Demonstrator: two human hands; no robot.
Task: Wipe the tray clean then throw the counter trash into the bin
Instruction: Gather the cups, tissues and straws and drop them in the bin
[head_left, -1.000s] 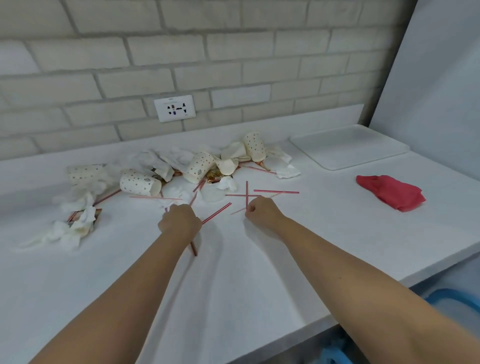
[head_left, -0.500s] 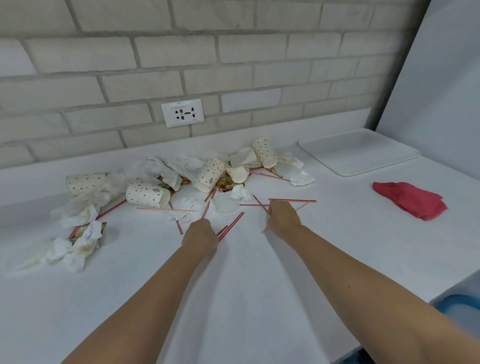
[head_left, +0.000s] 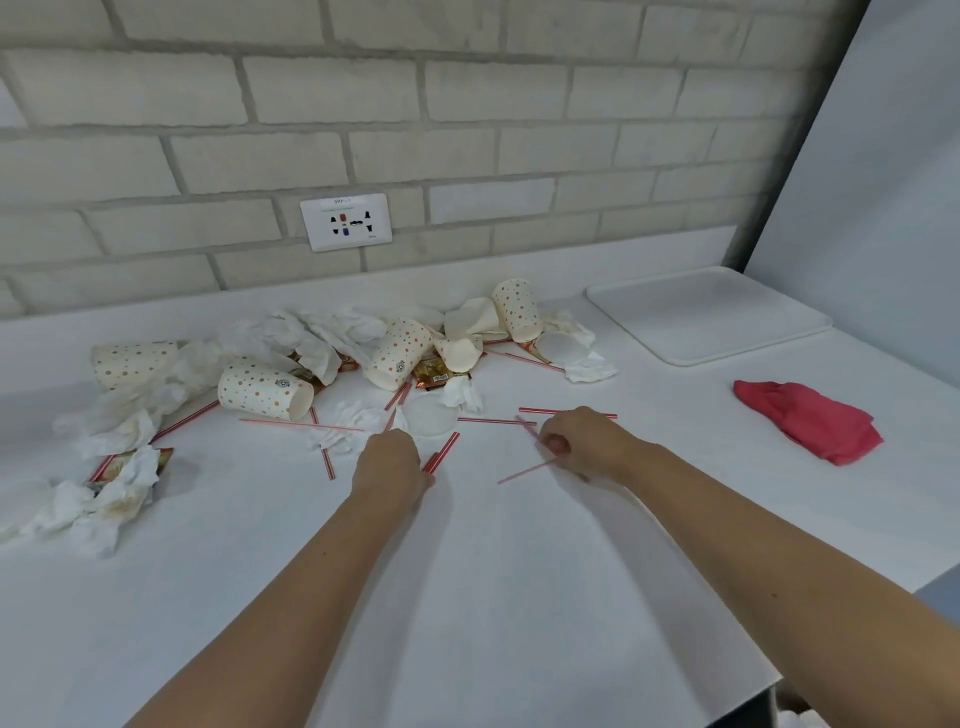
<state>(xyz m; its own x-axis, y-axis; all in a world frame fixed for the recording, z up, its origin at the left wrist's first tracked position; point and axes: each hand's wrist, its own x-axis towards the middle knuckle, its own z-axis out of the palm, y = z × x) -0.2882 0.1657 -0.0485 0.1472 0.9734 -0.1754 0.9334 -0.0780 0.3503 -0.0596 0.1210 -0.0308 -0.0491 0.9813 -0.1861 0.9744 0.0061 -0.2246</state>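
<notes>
Trash covers the back of the white counter (head_left: 467, 597): several dotted paper cups (head_left: 262, 391) on their sides, crumpled napkins (head_left: 111, 491), snack wrappers (head_left: 434, 375) and red-striped straws (head_left: 566, 412). My left hand (head_left: 389, 462) is curled around red straws (head_left: 440, 454) that stick out past its knuckles. My right hand (head_left: 587, 441) pinches a thin straw (head_left: 524, 472) that slants down to the left. The white tray (head_left: 706, 317) lies at the back right. A red cloth (head_left: 810, 420) lies crumpled in front of it.
A brick wall with a socket plate (head_left: 346, 222) closes off the back. A grey panel (head_left: 883, 182) rises on the right. The counter's front edge drops away at the lower right.
Both hands moved forward into the scattered straws. The right hand now has a straw lifted at a slant, and the left holds a bunch of straws.
</notes>
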